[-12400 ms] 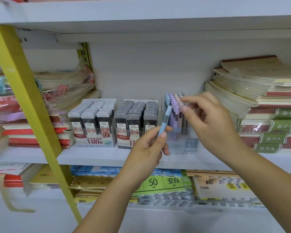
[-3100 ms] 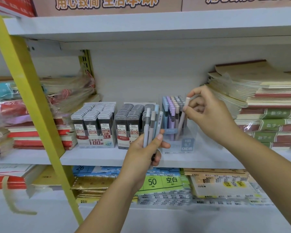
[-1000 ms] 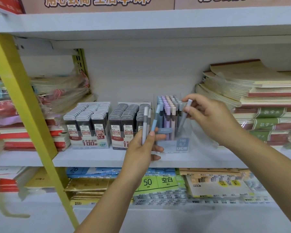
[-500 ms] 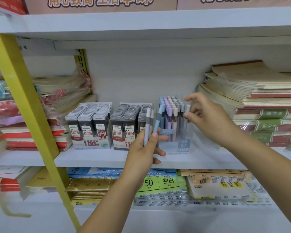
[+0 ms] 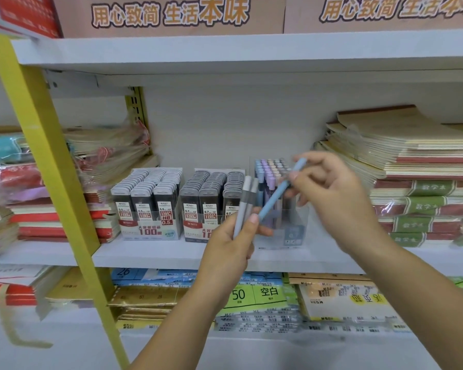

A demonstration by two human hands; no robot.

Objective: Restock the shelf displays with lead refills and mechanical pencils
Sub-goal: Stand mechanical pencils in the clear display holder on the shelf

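My left hand (image 5: 231,245) grips two grey mechanical pencils (image 5: 243,204) upright in front of the shelf. My right hand (image 5: 332,198) pinches a blue mechanical pencil (image 5: 277,194) near its top end; it slants down to the left, and its lower end touches my left thumb. Behind both hands a clear display box (image 5: 292,231) holds several pastel pencils standing upright. Two trays of lead refill cases stand to its left, the 0.5 tray (image 5: 150,206) and the 0.7 tray (image 5: 206,204).
Stacks of notebooks (image 5: 417,177) fill the shelf on the right, wrapped notebooks (image 5: 96,156) the left. A yellow upright (image 5: 51,166) slants across the left. The white shelf board (image 5: 150,256) runs below the trays, and packaged paper (image 5: 265,295) lies on the lower shelf.
My right hand left the display box and now pinches the blue pencil that stood in my left hand, tilting it to the right. My left hand keeps the two grey pencils.
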